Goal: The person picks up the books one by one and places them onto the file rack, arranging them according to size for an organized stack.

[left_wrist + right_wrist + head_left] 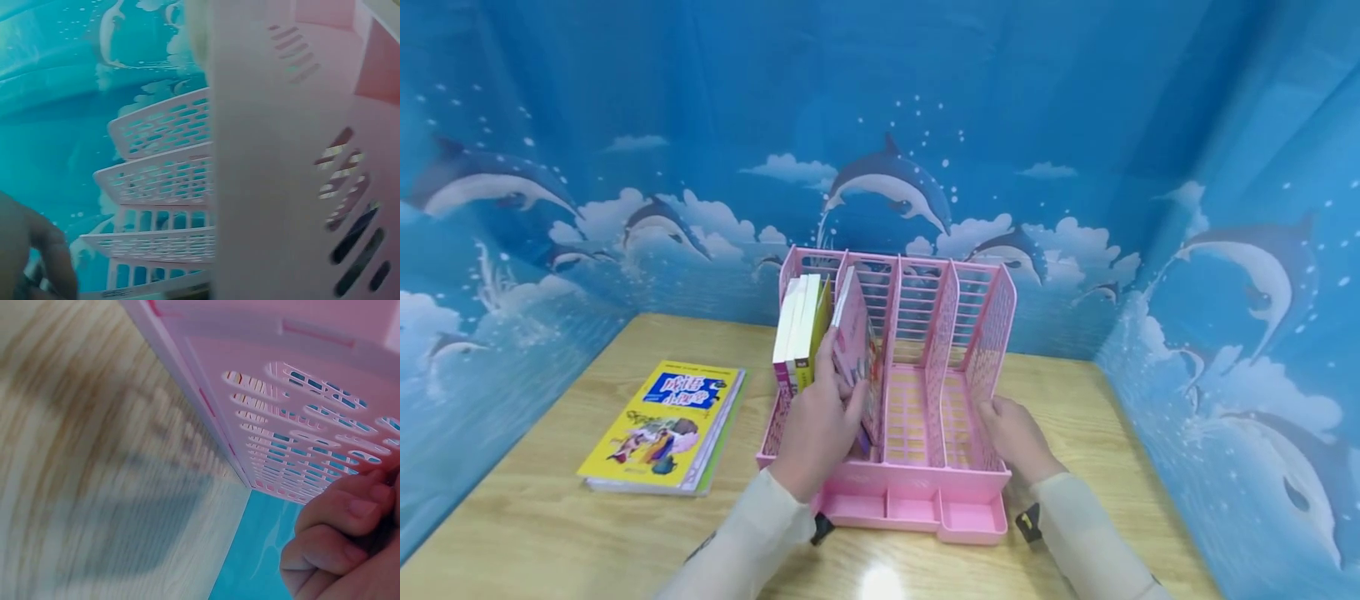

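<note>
A pink desk book rack (913,482) with upright perforated dividers stands on the table. My left hand (820,417) pinches a thin pink picture book (852,329), thumb on its right cover and fingers on its other side. That book stands in the second compartment from the left, leaning slightly. In the left wrist view, my left hand's curled fingers (53,250) show at the lower left. At the rack's right side panel (281,437), my right hand (1018,437) grips the panel's front edge, its fingers curled in the right wrist view.
Several books (797,333) with white page edges stand upright in the leftmost compartment. Left of the rack, a yellow-covered book (662,425) lies atop others on the wooden table (1075,408). Low trays (973,517) form the rack's front. A blue dolphin-print curtain (722,108) surrounds the table.
</note>
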Motion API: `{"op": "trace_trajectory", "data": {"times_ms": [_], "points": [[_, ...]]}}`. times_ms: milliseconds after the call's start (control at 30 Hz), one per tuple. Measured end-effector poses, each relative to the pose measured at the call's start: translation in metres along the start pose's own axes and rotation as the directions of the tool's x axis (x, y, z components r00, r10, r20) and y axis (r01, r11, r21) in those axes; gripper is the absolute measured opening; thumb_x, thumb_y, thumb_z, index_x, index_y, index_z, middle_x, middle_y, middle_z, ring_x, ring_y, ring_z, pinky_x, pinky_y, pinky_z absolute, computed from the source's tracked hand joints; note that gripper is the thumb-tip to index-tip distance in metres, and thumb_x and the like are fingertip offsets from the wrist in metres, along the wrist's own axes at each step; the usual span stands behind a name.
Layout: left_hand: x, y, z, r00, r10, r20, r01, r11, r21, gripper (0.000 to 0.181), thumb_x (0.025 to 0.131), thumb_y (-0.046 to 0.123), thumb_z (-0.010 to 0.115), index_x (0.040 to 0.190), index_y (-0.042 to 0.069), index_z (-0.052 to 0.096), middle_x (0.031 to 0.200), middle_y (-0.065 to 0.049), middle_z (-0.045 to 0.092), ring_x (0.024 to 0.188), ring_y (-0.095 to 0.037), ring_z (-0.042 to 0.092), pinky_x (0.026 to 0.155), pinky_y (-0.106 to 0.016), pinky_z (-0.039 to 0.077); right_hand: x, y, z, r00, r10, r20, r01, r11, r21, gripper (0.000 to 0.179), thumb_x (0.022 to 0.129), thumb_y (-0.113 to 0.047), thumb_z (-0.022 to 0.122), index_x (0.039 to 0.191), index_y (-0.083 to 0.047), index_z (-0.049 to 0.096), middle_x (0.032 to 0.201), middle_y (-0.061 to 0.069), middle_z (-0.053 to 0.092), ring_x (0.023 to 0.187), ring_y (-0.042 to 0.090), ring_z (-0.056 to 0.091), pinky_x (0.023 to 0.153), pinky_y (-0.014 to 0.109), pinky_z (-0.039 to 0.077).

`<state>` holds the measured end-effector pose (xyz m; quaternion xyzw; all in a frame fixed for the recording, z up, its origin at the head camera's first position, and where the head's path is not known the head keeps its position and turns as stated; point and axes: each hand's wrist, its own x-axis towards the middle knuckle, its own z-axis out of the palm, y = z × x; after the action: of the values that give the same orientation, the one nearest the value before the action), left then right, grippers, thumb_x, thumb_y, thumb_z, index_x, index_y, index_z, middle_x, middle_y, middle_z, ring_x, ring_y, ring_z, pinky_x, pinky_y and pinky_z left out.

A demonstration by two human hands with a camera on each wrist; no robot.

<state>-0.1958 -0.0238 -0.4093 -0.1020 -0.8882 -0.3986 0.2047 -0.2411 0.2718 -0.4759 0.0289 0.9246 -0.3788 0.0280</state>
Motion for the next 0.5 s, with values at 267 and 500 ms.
{"op": "trace_trajectory", "data": {"times_ms": [267,500], "points": [[0.003,-0.019,-0.042,0.845,0.414,-0.338,-0.448,0.894,-0.026,0.011,0.096,0.01,0.063,0.105,0.005,0.068,0.064,0.008,0.053,0.05,0.001,0.04,0.04,-0.016,0.033,0.0,0.001,0.001,1.0,0.017,0.019,-0.017,0.999,0.032,0.057,0.11,-0.04,0.036,0.144,0.001,0.055,0.12,0.018,0.072,0.096,0.028,0.071,0.09,0.052,0.058],[0.023,-0.075,-0.099,0.902,0.226,-0.368,-0.203,0.974,0.1,0.012,0.099,0.01,0.057,0.101,0.002,0.067,0.067,-0.002,0.06,0.05,-0.011,0.044,0.045,-0.022,0.036,0.0,0.002,-0.002,1.0,-0.006,0.009,0.006,0.999,-0.039,0.055,0.11,-0.04,0.038,0.14,0.002,0.058,0.11,0.015,0.072,0.087,0.024,0.067,0.083,0.05,0.057]]}}
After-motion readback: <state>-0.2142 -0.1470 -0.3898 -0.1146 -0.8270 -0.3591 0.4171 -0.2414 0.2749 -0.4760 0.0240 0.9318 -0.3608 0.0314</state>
